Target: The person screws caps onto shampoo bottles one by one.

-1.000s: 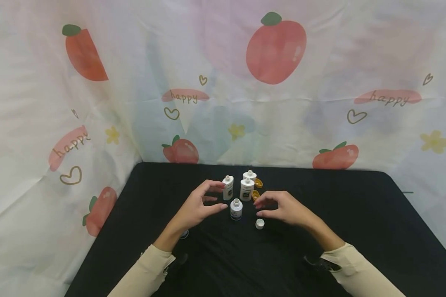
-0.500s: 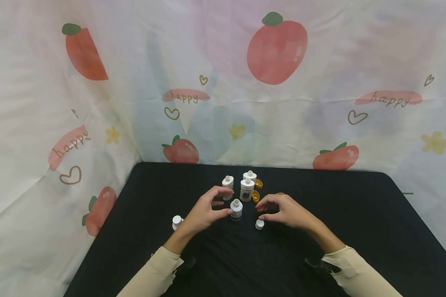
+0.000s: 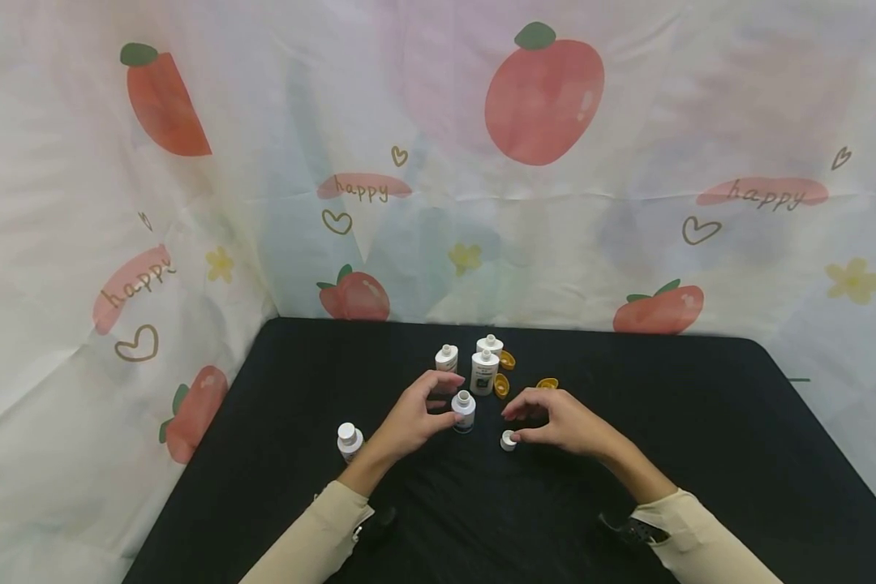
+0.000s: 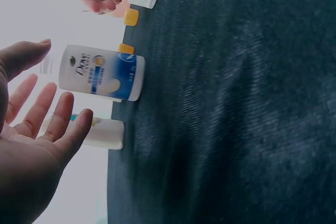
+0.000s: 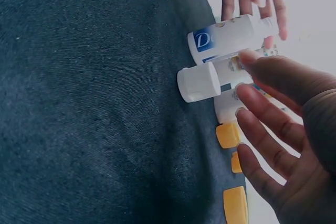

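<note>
My left hand (image 3: 422, 410), fingers parted — just left of an upright open-necked bottle (image 3: 463, 412), my right hand (image 3: 558, 418) loosely spread beside a white cap (image 3: 508, 440) on the black counter (image 3: 664, 405), three white bottles (image 3: 485, 376) and yellow caps (image 3: 501, 385) farther off, a capped bottle (image 3: 349, 439) at left.

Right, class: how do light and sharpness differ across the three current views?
Head: soft, even light, prints on the backdrop clear, but lettering on the open bottle too small to read. Left wrist: backdrop bleached nearly white, left hand in shade, "Dove" legible. Right wrist: glare towards the right edge, right hand dim, white cap distinct against dark cloth.
</note>
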Action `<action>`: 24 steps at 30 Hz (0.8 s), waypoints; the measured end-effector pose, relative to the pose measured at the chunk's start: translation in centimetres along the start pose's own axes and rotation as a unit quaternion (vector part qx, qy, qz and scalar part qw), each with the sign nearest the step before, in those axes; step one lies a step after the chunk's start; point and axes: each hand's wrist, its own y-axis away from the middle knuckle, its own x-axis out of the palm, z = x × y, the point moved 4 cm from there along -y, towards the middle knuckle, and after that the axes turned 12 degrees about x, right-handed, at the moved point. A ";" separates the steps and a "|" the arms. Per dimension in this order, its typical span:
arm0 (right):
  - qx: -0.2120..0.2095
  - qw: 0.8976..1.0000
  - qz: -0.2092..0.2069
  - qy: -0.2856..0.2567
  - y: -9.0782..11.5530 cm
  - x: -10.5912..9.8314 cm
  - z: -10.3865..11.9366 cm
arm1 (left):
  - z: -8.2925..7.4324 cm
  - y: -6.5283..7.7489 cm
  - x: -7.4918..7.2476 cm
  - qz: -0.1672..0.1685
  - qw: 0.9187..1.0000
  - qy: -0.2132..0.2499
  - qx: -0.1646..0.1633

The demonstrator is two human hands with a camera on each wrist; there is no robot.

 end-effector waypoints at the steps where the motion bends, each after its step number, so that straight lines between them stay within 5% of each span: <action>1: 0.000 1.000 0.001 0.000 0.0 0.0 0.0 | 0.2 0.0 0.1 -0.002 1.000 0.001 -0.001; 6: 0.001 1.000 0.001 0.003 0.0 0.2 -0.3 | 1.7 -0.2 0.4 -0.008 1.000 -0.007 -0.009; 24: 0.000 1.000 0.018 0.004 -0.1 1.1 -1.0 | 3.2 -0.1 1.6 -0.002 0.998 -0.003 -0.062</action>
